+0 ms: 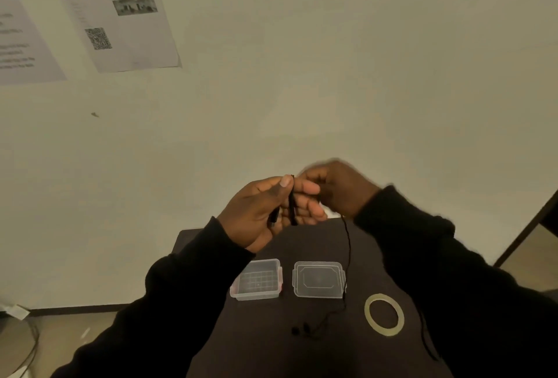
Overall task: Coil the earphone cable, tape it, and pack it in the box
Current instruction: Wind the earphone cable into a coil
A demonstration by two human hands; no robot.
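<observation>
My left hand (265,211) is raised above the table, palm up, with loops of the black earphone cable (292,205) wound around its fingers and pinned by the thumb. My right hand (338,188), blurred, is right beside it and pinches the cable. From there the cable (348,250) hangs down to the table, passes the lid and ends at two earbuds (300,329) lying on the dark surface. The clear plastic box (256,281) stands open below my hands, with its clear lid (318,279) flat to the right. A roll of clear tape (384,314) lies right of the lid.
The dark table (271,347) is small, and a plain wall stands close behind it. Printed sheets (114,12) hang on the wall at upper left. A floor cable (27,347) runs at lower left. A dark furniture edge (525,232) shows at the right.
</observation>
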